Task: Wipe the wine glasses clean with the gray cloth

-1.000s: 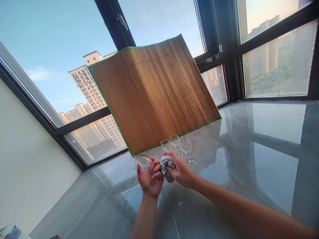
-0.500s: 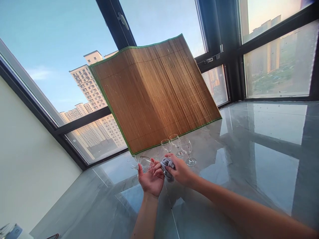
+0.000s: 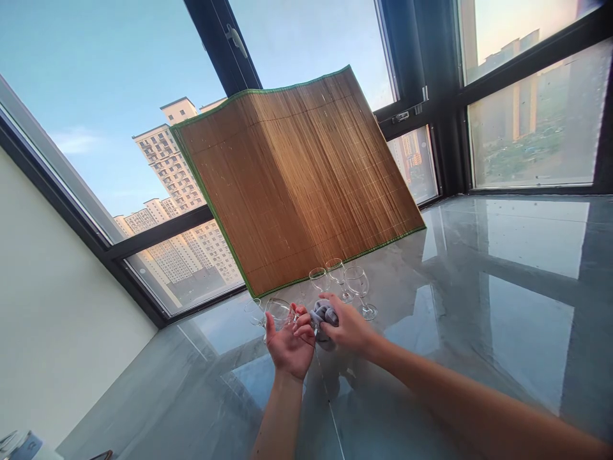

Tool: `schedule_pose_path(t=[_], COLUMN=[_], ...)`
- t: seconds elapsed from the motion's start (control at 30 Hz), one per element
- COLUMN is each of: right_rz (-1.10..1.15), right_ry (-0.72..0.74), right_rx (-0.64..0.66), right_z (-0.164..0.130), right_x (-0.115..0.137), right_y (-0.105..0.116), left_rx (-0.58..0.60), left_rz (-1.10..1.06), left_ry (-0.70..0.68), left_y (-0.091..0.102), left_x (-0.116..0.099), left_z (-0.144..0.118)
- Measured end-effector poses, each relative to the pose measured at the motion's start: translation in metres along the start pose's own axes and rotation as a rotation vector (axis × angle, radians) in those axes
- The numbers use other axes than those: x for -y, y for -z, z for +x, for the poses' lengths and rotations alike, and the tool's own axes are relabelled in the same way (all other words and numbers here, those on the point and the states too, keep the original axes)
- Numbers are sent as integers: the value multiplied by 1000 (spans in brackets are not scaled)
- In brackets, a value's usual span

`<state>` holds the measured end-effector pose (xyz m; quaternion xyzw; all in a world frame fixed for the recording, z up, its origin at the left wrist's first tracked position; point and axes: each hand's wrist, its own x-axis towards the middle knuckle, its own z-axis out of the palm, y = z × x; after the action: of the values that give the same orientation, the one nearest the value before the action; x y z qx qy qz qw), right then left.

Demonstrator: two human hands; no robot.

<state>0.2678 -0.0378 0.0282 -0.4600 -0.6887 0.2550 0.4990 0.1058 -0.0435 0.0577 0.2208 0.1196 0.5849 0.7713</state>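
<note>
Our left hand (image 3: 287, 345) is palm-up, fingers curled around a glass (image 3: 279, 313), held just above the table (image 3: 479, 306). Our right hand (image 3: 347, 326) has its fingers closed on a grey cloth (image 3: 323, 316), which is pressed against the left fingertips beside the glass; we can't tell whether the cloth touches the glass itself. Another glass (image 3: 253, 311) sits just left of the held one. Three glasses (image 3: 357, 284) stand upright on the table right behind our hands. A bamboo mat (image 3: 297, 185) leans against the window (image 3: 96, 96) behind them.
</note>
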Motion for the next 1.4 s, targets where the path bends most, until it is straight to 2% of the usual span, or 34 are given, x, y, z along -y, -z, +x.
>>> schedule_pose_path(t=[0.1,0.2,0.37,0.5,0.63,0.73,0.97,1.17,1.4], right_rz=[78,15,-4,12,53,48,63,186,-45], right_ry=[51,24,63,19,101,189,286,325,312], right_rx=[62,64,-12,-187,-429,-465,-365,-100,153], right_z=[-1,0,4,3,-1,-5,-11,-10,-5], right_x=[-1,-3,1,13,26,32,34,33,30], right_y=[-2,-1,5,13,25,28,28,30,26], left_rx=[18,20,-105,-221,-273,-263,-193,-202,-269], left_rz=[-14,-44,-10,141,305,403,575,572,661], left_ry=[12,58,178,172,109,87,98,56,107], left_y=[0,1,3,4,5,7,19,27,25], left_x=[1,0,-5,0,10,15,21,19,11], left_z=[0,0,5,11,14,14,18,21,18])
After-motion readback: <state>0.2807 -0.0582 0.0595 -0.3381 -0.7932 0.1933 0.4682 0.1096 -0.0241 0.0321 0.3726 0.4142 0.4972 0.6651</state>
